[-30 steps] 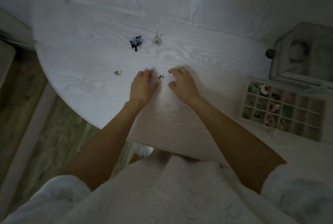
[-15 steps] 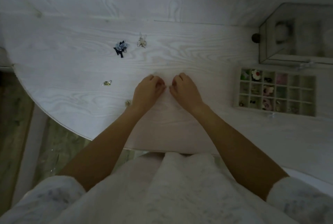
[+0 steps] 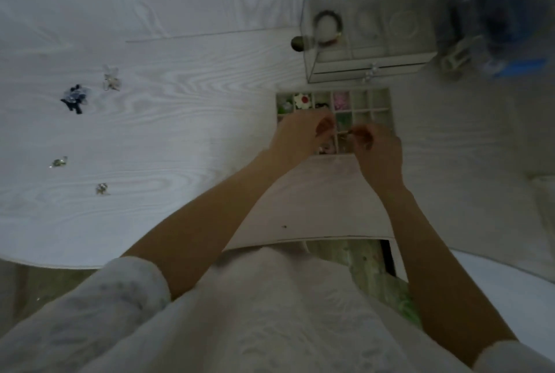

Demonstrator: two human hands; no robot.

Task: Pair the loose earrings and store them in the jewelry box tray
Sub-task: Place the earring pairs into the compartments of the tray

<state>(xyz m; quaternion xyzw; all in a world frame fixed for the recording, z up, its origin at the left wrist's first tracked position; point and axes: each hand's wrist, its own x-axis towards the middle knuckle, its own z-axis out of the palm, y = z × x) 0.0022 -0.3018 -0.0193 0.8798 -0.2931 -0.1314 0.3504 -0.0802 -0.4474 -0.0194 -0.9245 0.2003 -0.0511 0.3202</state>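
Both hands hover over the compartment tray (image 3: 377, 93) at the right of the white table. My right hand (image 3: 378, 150) pinches a small dark earring (image 3: 350, 132) at its fingertips above a middle cell. My left hand (image 3: 300, 135) has its fingers curled over the tray's left cells; what they hold is hidden. Several cells contain earrings, among them a white flower one (image 3: 303, 100) and a pink one (image 3: 341, 101). Loose earrings lie on the left of the table: a dark blue one (image 3: 74, 98), a pale one (image 3: 111, 80), a greenish one (image 3: 59, 162) and a small silvery one (image 3: 102, 188).
A clear glass jewelry box (image 3: 369, 27) stands right behind the tray, with a round knob (image 3: 298, 43) at its left. A blurred blue object (image 3: 501, 18) sits at the far right. The table's curved front edge runs along the lower left, above my lap.
Both hands left the middle of the table, where they picked up small dark earrings, and travelled right to the tray. The view swung right with them.
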